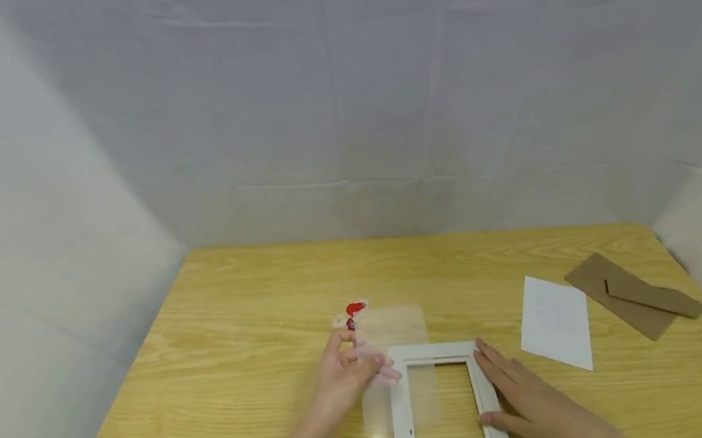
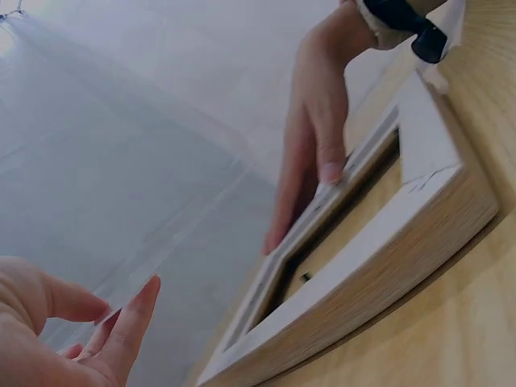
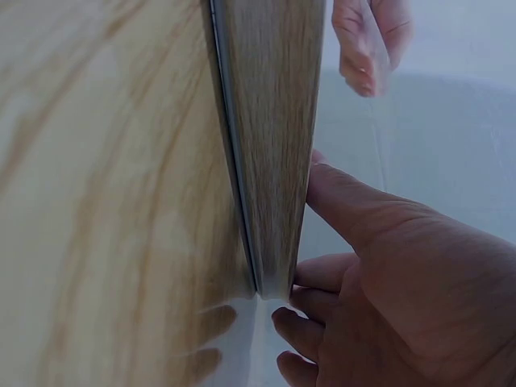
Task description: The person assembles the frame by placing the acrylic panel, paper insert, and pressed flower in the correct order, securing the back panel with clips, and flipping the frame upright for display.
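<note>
My left hand [image 1: 345, 379] pinches a clear plastic sheet [image 1: 398, 324] between thumb and fingers. The sheet stands up from the table and overlaps the left side of a white picture frame [image 1: 431, 351] in the head view. Wood-grain outer sides [image 2: 379, 282] of the frame show in the left wrist view, and its middle is an open window onto the tabletop. My right hand [image 1: 535, 402] rests along the frame's right side, fingers extended toward the upper corner and thumb on the side bar. In the right wrist view, its thumb and fingertips touch the frame's edge.
Right of the frame lies a white sheet of paper [image 1: 554, 322]. Beyond it is a brown backing board [image 1: 606, 289] with a stand leg [image 1: 661, 300]. A small red item [image 1: 355, 309] is just past my left fingers. Pale cloth walls [image 1: 375, 97] surround the wooden table [image 1: 238, 322].
</note>
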`<control>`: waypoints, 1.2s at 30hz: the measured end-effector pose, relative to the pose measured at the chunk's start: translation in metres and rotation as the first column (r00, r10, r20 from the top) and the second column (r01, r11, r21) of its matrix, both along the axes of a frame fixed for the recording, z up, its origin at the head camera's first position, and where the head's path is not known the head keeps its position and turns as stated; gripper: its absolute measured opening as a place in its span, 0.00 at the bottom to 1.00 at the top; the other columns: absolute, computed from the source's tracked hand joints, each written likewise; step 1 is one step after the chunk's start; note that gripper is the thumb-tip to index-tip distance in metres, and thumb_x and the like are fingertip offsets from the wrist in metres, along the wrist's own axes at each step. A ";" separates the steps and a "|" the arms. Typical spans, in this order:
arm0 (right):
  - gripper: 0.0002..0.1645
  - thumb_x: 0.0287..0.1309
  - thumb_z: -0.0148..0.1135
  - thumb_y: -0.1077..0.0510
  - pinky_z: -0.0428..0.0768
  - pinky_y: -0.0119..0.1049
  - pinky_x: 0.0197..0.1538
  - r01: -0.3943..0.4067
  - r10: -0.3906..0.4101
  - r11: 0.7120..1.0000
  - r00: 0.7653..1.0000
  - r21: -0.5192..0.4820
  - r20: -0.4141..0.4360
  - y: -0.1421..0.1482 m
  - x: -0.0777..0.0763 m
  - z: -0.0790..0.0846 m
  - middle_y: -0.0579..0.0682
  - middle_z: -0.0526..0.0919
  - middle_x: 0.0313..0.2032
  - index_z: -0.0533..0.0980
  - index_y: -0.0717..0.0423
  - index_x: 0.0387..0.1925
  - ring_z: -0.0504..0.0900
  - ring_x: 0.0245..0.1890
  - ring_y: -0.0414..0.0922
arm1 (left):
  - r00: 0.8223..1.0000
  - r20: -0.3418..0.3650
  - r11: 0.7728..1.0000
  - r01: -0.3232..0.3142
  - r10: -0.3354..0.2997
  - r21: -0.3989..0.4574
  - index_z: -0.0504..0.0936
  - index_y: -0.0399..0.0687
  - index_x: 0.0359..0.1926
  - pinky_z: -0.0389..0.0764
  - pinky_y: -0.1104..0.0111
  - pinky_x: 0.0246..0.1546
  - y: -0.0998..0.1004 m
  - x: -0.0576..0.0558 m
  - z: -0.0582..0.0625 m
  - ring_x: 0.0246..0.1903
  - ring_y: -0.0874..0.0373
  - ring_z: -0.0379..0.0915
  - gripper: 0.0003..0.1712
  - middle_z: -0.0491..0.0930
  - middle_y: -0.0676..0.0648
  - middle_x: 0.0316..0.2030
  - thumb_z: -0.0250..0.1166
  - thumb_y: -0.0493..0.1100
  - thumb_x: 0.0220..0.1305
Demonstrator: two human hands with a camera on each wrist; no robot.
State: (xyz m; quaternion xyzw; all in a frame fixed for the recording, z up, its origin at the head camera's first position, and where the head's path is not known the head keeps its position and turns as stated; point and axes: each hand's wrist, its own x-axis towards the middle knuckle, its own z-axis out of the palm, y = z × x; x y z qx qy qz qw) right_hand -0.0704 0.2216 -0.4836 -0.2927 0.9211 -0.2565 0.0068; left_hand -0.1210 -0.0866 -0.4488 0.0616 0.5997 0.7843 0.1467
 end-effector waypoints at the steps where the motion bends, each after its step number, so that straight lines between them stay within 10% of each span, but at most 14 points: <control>1: 0.47 0.67 0.59 0.43 0.33 0.16 0.68 0.000 0.000 1.000 1.000 -0.001 0.001 0.000 0.000 0.000 0.65 0.53 0.74 0.54 0.67 0.74 0.58 0.71 0.61 | 1.000 -0.002 1.000 0.008 -0.008 -0.003 0.59 0.34 0.51 0.86 0.56 0.41 0.004 0.001 -0.002 0.31 0.50 0.86 0.20 0.83 0.32 0.36 0.58 0.24 0.63; 25: 0.46 0.67 0.60 0.44 0.36 0.20 0.69 0.033 -0.033 0.999 0.997 -0.002 -0.070 -0.002 0.002 0.000 0.63 0.56 0.74 0.56 0.66 0.74 0.62 0.69 0.58 | 0.999 -0.009 0.998 0.048 -0.049 -0.039 0.60 0.35 0.48 0.87 0.57 0.35 0.054 0.031 -0.029 0.34 0.34 0.83 0.21 0.81 0.30 0.35 0.59 0.21 0.60; 36: 0.47 0.66 0.60 0.43 0.58 0.47 0.70 0.039 -0.035 0.998 0.996 0.043 -0.085 -0.002 0.002 -0.001 0.62 0.56 0.74 0.56 0.65 0.74 0.62 0.70 0.56 | 0.998 0.062 0.997 0.038 -0.034 -0.064 0.60 0.36 0.49 0.87 0.54 0.36 0.055 0.029 -0.031 0.33 0.39 0.84 0.20 0.82 0.35 0.34 0.59 0.23 0.62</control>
